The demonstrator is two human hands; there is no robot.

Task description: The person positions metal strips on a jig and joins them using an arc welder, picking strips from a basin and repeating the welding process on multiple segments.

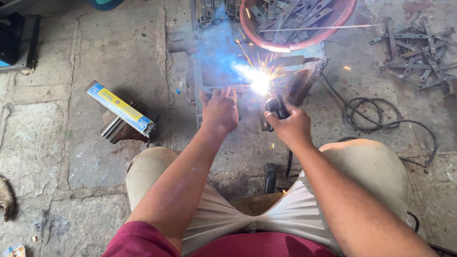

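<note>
Steel scraps (416, 52) and cable (381, 116) flank the right hand (290, 126).

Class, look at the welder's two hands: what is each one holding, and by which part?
The right hand grips a dark electrode holder by its handle. The left hand holds nothing; it presses flat on the metal frame, near the sparks.

Even, soft daylight overall, frame sharp. Welding arc (260, 84) blows out to pure white, sparks streaking outward, blue haze and smoke glare up-left of it washing out the metal frame (200, 71). Fingertips nearest the arc catch its glow. Soft shadow left of the arc, under the electrode box (121, 108). Slight wide-angle stretch at the edges.
</note>
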